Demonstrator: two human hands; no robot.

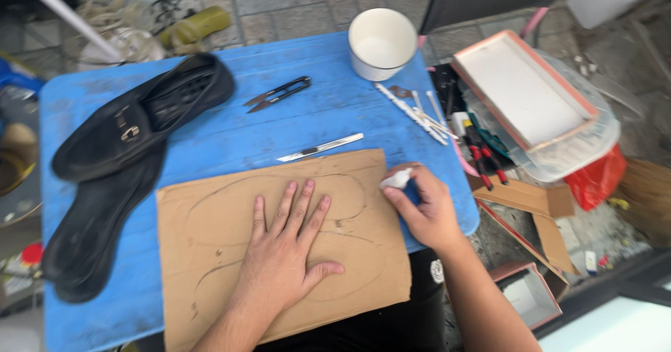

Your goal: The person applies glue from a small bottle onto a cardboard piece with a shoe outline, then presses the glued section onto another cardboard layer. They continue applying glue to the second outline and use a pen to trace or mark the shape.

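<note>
A brown cardboard sheet (210, 254) with shoe-sole outlines drawn on it lies on the blue table (231, 132). My left hand (286, 254) presses flat on the cardboard, fingers spread. My right hand (423, 209) is at the sheet's right edge, pinching a small white piece of chalk (397, 178). A black loafer (143, 114) and a black insole (98, 226) lie to the left of the sheet.
Thread snips (279, 93), a thin blade (321, 148) and several slim tools (416, 111) lie on the table beyond the cardboard. A white cup (382, 42) stands at the far edge. A tray over a tool-filled tub (524, 93) sits to the right.
</note>
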